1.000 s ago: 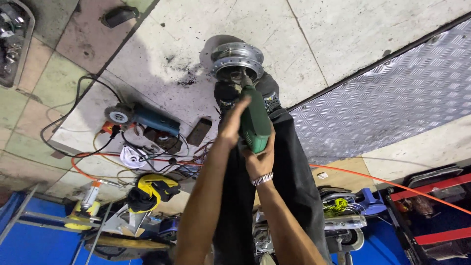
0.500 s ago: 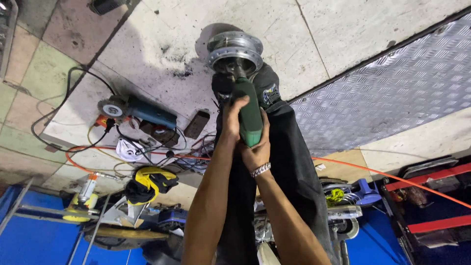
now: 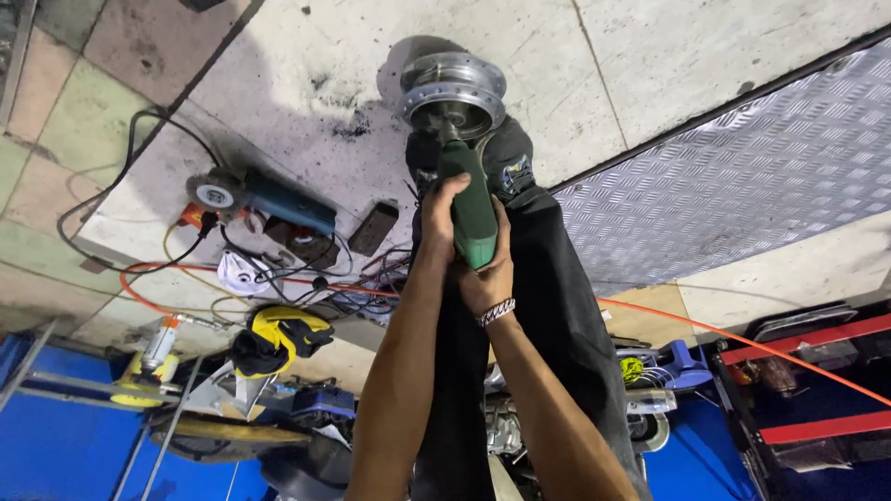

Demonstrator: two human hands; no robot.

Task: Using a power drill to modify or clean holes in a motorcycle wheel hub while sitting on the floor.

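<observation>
Your left hand (image 3: 438, 211) and right hand (image 3: 489, 278) both grip the green grinder (image 3: 469, 209) tightly, its tip inside the metal hub (image 3: 452, 93) on the floor (image 3: 705, 46).

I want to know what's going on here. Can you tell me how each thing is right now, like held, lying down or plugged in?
left hand: wrapped around the green power tool
right hand: gripping the tool's lower end
green power tool: held, tip inside the metal hub
metal hub: lying on the concrete floor, braced by the shoes
blue angle grinder: lying on the floor, unheld
orange cable: trailing across the floor
</observation>
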